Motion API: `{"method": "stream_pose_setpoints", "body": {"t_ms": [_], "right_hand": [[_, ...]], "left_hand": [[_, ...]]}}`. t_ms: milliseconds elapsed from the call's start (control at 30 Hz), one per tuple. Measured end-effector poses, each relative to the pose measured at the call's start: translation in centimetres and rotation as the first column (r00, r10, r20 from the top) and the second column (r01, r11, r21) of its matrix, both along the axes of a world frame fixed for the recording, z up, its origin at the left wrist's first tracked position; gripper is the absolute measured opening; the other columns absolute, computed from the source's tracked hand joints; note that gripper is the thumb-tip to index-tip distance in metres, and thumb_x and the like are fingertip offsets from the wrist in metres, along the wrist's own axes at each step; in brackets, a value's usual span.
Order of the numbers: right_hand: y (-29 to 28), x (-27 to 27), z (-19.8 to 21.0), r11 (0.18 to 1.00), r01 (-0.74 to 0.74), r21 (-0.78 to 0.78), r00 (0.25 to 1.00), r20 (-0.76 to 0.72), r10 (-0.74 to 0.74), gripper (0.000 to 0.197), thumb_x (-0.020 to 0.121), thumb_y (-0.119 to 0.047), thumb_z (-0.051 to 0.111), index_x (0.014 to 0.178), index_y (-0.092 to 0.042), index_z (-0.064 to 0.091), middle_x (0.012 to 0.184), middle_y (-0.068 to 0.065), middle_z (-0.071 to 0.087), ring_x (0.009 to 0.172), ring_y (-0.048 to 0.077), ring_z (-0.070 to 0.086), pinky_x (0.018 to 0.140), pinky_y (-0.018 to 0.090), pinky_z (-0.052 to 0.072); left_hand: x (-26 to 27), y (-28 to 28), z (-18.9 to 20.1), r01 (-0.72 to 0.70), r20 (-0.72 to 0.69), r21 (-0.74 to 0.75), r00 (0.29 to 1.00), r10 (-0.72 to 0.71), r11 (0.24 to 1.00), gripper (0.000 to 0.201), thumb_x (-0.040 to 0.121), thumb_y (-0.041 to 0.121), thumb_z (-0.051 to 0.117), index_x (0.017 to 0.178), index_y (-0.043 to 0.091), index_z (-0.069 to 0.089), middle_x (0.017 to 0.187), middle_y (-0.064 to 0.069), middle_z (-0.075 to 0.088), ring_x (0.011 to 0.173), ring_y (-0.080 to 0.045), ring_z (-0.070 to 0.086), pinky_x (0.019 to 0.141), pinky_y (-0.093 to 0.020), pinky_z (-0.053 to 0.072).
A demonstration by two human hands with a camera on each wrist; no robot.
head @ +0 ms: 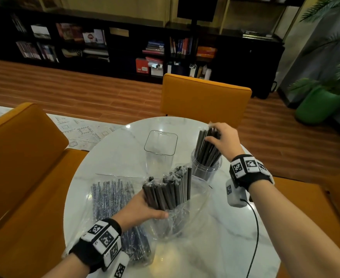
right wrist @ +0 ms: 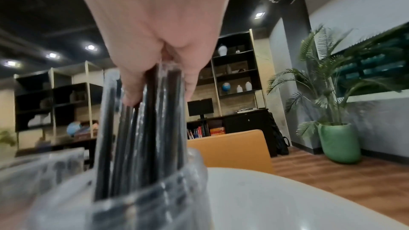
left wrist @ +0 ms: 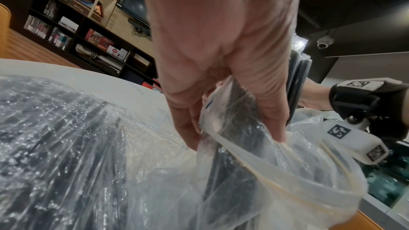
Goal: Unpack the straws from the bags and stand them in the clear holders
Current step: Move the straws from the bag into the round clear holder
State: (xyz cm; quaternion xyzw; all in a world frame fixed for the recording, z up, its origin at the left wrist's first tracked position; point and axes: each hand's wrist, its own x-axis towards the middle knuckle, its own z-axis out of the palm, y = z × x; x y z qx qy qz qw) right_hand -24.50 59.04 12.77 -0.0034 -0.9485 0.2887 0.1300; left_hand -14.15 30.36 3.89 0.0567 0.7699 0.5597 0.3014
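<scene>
My left hand [head: 145,209] grips a clear plastic bag [head: 181,215] around a bundle of black straws [head: 169,191] that stick up out of its open mouth. In the left wrist view the fingers [left wrist: 267,111] curl round the bag [left wrist: 276,172]. My right hand [head: 223,141] pinches the tops of black wrapped straws [head: 207,151] standing in a round clear holder [head: 206,169] at the right. The right wrist view shows the fingertips [right wrist: 132,93] on those straws [right wrist: 150,128] above the holder [right wrist: 132,198]. An empty square clear holder [head: 160,149] stands behind.
A second sealed bag of straws [head: 113,213] lies flat on the left of the round white marble table [head: 215,247]. Orange chairs [head: 205,97] ring the table. A black cable [head: 255,233] runs from my right wrist over the table.
</scene>
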Motion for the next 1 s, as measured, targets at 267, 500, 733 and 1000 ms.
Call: {"method": "stream_pose_setpoints", "body": {"t_ms": [267,500,733,1000], "right_hand": [[-0.3,-0.1,-0.5,0.992,-0.076,0.098,0.989,0.136,0.062,0.048,0.099,-0.021,0.051,0.143,-0.003,0.043,0.142,0.017,0.051,0.132,0.032,0.047,0.110,0.040,0.035],[0.4,5.4,5.4,0.984,0.064,-0.165,0.977,-0.189,-0.095,0.035,0.098,-0.018,0.053,0.132,-0.016,0.056,0.130,0.004,0.060,0.121,0.016,0.056,0.105,0.034,0.044],[-6.2,14.3,-0.6,0.810,-0.067,-0.582,0.924,0.269,0.270,0.088,0.069,-0.054,0.072,0.145,-0.032,0.034,0.133,-0.017,0.047,0.121,0.006,0.053,0.100,0.025,0.046],[-6.7,14.0,-5.0,0.809,0.007,-0.587,0.973,0.190,0.129,0.059,0.069,-0.034,0.085,0.124,-0.025,0.062,0.119,-0.006,0.068,0.112,0.009,0.063,0.099,0.041,0.051]], "left_hand": [[0.0,-0.2,-0.5,-0.018,-0.009,-0.017,1.000,0.018,1.000,0.091,0.046,0.044,0.094,0.126,0.023,0.056,0.116,0.000,0.070,0.111,-0.012,0.065,0.105,-0.042,0.048],[-0.2,0.0,0.0,-0.014,-0.004,-0.013,1.000,0.014,1.000,0.080,0.058,0.024,0.092,0.128,0.017,0.054,0.114,0.000,0.069,0.107,-0.010,0.065,0.102,-0.032,0.049],[-0.1,0.5,0.1,0.028,-0.054,-0.063,0.998,-0.031,0.998,0.071,0.063,0.024,0.089,0.126,0.021,0.056,0.110,0.008,0.068,0.102,-0.003,0.062,0.091,-0.021,0.047],[0.3,0.6,-1.0,0.035,-0.074,-0.055,0.996,-0.039,0.998,0.070,0.059,0.025,0.090,0.122,0.020,0.060,0.111,0.003,0.072,0.104,-0.009,0.068,0.097,-0.034,0.053]]}}
